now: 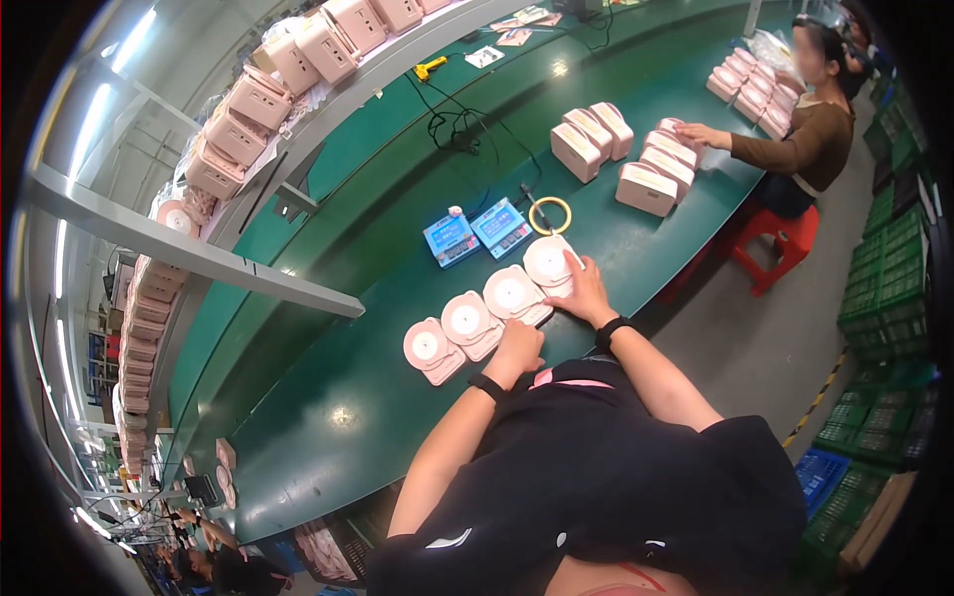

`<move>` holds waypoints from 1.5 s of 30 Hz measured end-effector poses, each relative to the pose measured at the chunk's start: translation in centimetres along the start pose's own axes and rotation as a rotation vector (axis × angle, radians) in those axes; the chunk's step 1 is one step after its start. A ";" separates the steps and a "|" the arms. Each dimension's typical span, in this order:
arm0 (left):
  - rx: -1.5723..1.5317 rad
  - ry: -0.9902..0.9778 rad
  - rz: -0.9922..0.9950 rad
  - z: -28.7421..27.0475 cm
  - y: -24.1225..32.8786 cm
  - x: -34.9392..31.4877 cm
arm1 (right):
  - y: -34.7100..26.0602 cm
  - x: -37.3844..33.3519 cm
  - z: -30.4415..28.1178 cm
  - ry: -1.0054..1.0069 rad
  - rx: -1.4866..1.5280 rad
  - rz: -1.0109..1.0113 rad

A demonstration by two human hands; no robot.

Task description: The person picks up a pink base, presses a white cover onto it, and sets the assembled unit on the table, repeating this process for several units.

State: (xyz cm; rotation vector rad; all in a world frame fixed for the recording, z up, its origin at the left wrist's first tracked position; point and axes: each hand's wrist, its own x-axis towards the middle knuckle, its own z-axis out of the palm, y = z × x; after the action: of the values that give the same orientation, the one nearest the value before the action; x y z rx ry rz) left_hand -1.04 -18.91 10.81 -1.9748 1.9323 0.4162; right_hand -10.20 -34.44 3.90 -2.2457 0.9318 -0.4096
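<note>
Several pale pink devices with round white discs stand in a slanting row on the green table in front of me. My right hand (pixel 584 290) is at the rightmost pink device (pixel 547 260), its thumb and fingers spread around the near edge and gripping it. Close beside it is the neighbouring device (pixel 510 291). My left hand (pixel 519 350) is curled at the near edge of that neighbour; whatever its fingers hold is hidden. Farther left are another disc-topped device (pixel 466 319) and the leftmost one (pixel 425 346), which neither hand touches.
Beyond the row lie two blue meter-like boxes (pixel 477 232), a yellow ring (pixel 550 216) and black cables (pixel 452 129). Pink units (pixel 651 179) stand to the right, where a co-worker's hand (pixel 704 135) reaches. A grey metal beam (pixel 199 243) crosses at left below a loaded shelf.
</note>
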 end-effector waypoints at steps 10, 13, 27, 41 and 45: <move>0.061 -0.029 -0.019 -0.2 0.4 0.4 | 3.1 0.2 -1.3 -0.007 0.022 -0.002; 0.048 -0.013 -0.022 -0.2 0.2 0.3 | 5.1 0.1 -3.2 0.018 0.094 0.010; 0.072 0.035 0.020 0.9 0.0 1.0 | 7.5 -0.2 -4.3 0.287 0.034 0.150; 0.048 0.075 0.028 1.0 -0.1 1.3 | 14.6 7.8 -8.5 0.292 1.313 0.482; 0.018 0.097 0.019 1.3 -0.4 1.1 | 14.9 9.4 -10.1 0.274 1.456 0.616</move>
State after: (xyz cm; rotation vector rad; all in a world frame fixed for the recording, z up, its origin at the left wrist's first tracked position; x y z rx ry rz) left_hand -0.62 -19.34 9.15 -2.0002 2.0076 0.3120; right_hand -16.37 -53.62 1.47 -0.5669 0.9114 -0.7657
